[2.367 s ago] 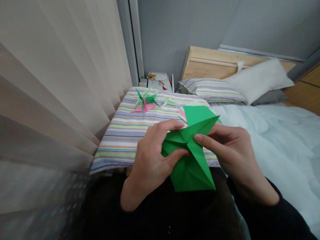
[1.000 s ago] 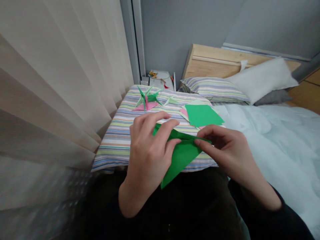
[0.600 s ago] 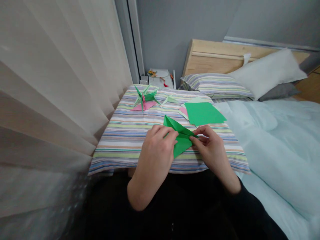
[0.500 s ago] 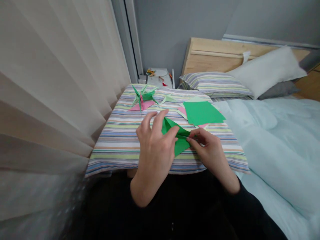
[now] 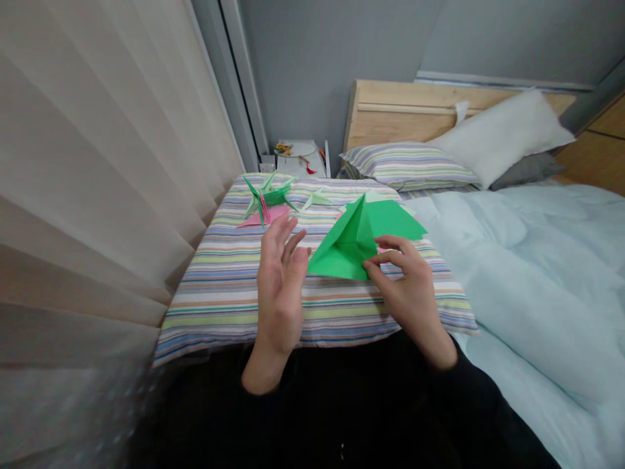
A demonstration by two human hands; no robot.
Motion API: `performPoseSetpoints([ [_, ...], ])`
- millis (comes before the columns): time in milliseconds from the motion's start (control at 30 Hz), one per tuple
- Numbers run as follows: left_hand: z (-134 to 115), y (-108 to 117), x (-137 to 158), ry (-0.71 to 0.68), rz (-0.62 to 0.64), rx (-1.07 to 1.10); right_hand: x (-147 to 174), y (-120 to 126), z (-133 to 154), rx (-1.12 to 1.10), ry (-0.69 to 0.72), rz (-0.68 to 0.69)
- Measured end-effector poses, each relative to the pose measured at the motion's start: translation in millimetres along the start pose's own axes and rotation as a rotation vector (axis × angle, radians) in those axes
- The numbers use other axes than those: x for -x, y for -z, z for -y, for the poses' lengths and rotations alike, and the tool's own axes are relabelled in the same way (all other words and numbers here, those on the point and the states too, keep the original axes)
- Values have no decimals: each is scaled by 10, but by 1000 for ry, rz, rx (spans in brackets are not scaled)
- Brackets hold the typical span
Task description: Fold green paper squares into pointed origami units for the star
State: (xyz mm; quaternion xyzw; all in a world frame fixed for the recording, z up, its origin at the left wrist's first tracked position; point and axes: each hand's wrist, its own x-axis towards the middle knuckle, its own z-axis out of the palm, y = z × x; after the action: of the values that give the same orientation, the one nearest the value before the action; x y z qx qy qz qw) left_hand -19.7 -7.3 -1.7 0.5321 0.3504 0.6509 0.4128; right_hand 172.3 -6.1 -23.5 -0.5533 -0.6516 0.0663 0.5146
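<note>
Person is handling a folded green paper over the near middle of the striped surface; resting or lifted, cannot tell. Right hand is pinching its near right corner; left hand is hovering with fingers loose, just beside the left corner, apparently gripping nothing. Green sheet is lying behind, far right. Handling well probably means keeping that pinch light, steadying the left corner, aligning edges before creasing.

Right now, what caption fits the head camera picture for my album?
Right hand pinching folded green paper, the open left hand beside it.
</note>
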Motion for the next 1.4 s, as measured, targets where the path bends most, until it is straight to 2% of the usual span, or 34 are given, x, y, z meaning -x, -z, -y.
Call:
performPoseSetpoints([
  [100,12,-105,82,343,239,201,-75,-7,119,-172,-159,-112],
  [133,9,-150,112,411,328,239,-90,-20,163,-227,-191,-118],
  [200,-7,-240,159,434,425,278,-101,-51,246,-226,-217,-99],
  [333,-10,-310,145,413,357,203,-88,-111,334,-133,-187,-43],
  [467,86,-210,37,422,315,9,-82,-136,304,-126,-194,112],
  [600,135,-75,-51,330,255,-274,-18,40,303,-269,-352,389],
  [667,108,-20,-77,276,214,-398,24,248,378,-214,-442,439],
  [700,85,4,-85,245,202,-451,35,368,436,-142,-409,410],
  [733,58,24,-91,214,206,-503,32,488,505,-36,-315,311],
  [800,1,54,-91,144,216,-610,-20,688,656,207,-56,57],
  [833,-25,63,-87,111,219,-656,-68,751,728,299,73,2],
  [867,-50,68,-81,83,223,-693,-127,785,792,362,207,29],
  [900,-72,69,-73,63,231,-712,-189,788,843,414,352,110],
  [1000,-123,59,-50,42,276,-691,-337,660,917,552,615,480],
  [1067,-143,48,-42,45,288,-663,-360,529,918,626,687,636],
  [1167,-157,41,-45,59,287,-648,-291,380,909,693,694,690],
  [1400,-153,50,-51,102,294,-617,-129,254,929,811,691,620],
])
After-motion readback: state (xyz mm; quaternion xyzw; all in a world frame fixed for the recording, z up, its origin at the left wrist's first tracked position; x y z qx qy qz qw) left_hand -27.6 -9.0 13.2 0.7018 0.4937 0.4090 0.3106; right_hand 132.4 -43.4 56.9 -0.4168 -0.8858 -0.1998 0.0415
